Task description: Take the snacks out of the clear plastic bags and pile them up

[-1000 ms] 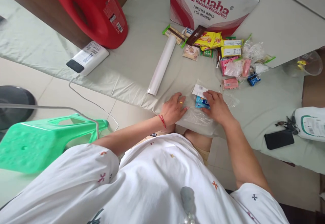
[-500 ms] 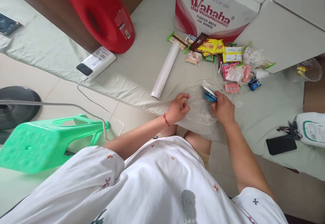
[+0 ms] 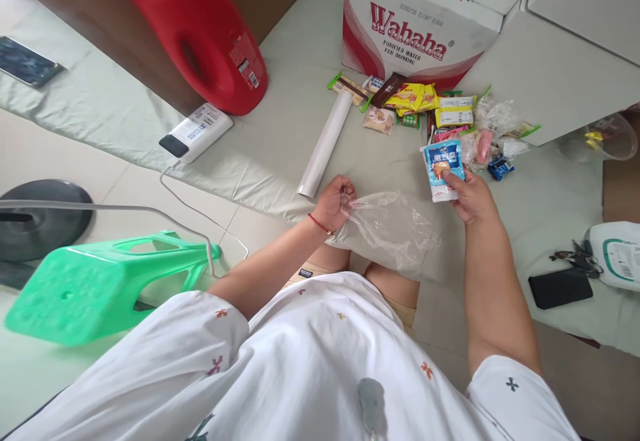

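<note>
My left hand (image 3: 335, 201) is closed in a pinch on one edge of a clear plastic bag (image 3: 395, 228), which hangs crumpled over the near edge of the cloth-covered surface (image 3: 280, 134). My right hand (image 3: 467, 194) grips a blue and white snack packet (image 3: 442, 169) and holds it upright just right of the bag. Beyond the packet lies a pile of small wrapped snacks (image 3: 440, 114) in yellow, pink, green and brown wrappers.
A white roll (image 3: 325, 144) lies left of the snacks. A Wahaha carton (image 3: 415, 28) stands behind them, a red jug (image 3: 205, 28) and a white power bank (image 3: 196, 132) at the left. A black phone (image 3: 560, 288) and white bottle (image 3: 617, 261) lie right; a green stool (image 3: 100, 281) stands on the floor.
My right hand has lifted the blue packet off the bag and turned it upright. My left hand went from flat on the bag to pinching its edge and raising it.
</note>
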The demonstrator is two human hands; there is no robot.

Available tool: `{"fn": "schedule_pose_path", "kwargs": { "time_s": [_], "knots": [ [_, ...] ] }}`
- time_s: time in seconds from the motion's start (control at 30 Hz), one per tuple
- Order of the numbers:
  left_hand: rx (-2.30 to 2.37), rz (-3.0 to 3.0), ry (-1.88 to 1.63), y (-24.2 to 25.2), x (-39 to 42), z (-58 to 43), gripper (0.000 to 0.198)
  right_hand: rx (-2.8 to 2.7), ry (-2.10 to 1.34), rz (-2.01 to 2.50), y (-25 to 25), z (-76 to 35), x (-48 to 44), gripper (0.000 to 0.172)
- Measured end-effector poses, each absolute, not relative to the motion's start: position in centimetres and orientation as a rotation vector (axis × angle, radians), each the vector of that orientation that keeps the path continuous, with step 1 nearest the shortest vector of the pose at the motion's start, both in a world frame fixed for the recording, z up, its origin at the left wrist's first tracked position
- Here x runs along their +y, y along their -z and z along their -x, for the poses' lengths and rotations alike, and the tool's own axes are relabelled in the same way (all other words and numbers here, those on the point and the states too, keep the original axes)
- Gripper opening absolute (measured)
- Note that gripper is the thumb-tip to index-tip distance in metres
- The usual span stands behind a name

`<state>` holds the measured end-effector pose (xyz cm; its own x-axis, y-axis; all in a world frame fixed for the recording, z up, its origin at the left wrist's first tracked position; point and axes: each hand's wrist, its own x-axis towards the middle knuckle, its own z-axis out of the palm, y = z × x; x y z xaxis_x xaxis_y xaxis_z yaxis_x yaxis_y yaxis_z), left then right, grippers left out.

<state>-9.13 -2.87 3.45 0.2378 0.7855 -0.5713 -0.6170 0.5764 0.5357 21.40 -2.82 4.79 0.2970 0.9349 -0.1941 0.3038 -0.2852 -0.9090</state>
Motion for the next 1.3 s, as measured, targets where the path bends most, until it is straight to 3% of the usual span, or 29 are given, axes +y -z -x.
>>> {"fn": "schedule_pose_path", "kwargs": {
  "time_s": [0.17, 0.27, 0.33, 0.4, 0.43, 0.6, 0.7, 0.8, 0.97, 1.03, 1.13, 1.3],
  "knots": [
    [0.816, -0.230, -1.011, -4.5, -2.6, 9.5, 0.019, -1.470, -0.395, 1.958, -6.6, -20.2, -3.7, 0.076],
    [0.819, -0.296, -1.063, -5.3, -2.1, 9.8, 0.021, -1.696, -0.776, 1.824, -7.0, -16.9, -7.9, 0.084],
    [0.878, -0.362, -1.105, -5.5, -2.0, 9.8, 0.024, -1.639, -1.153, 1.785, -6.4, -14.4, -10.5, 0.066],
    [0.931, -0.497, -1.111, -5.4, -2.5, 9.5, 0.030, -1.355, -1.346, 1.740, -5.3, -12.2, -11.9, 0.043],
    [0.927, -0.596, -1.084, -5.3, -3.0, 9.2, 0.036, -1.192, -1.383, 1.698, -4.8, -11.1, -12.1, 0.040],
    [0.683, -0.918, -0.751, -3.6, -6.3, 7.7, 0.055, -0.873, -1.562, 1.343, -5.1, -7.2, -10.7, 0.050],
    [0.782, -0.913, -0.883, -3.2, -6.7, 9.3, 0.035, -0.871, -1.734, 1.232, -6.7, -7.7, -10.1, 0.054],
    [1.151, -1.120, -1.071, -4.3, -5.1, 13.5, 0.016, -0.878, -1.631, 1.357, -7.3, -9.6, -9.7, 0.050],
    [1.859, -1.668, -0.940, -7.0, 0.5, 18.8, 0.027, -0.875, -1.429, 1.524, -5.8, -10.8, -8.7, 0.045],
    [2.013, -1.707, -0.667, -6.8, 2.4, 18.7, 0.041, -0.888, -1.437, 1.522, -5.2, -10.0, -8.3, 0.045],
    [1.964, -1.897, -0.262, -5.3, 4.0, 17.2, 0.053, -0.905, -1.454, 1.528, -5.0, -8.6, -7.5, 0.043],
    [1.832, -1.909, -0.244, -4.8, 1.3, 15.3, 0.034, -0.903, -1.446, 1.524, -4.8, -7.1, -6.0, 0.045]
  ]
}}
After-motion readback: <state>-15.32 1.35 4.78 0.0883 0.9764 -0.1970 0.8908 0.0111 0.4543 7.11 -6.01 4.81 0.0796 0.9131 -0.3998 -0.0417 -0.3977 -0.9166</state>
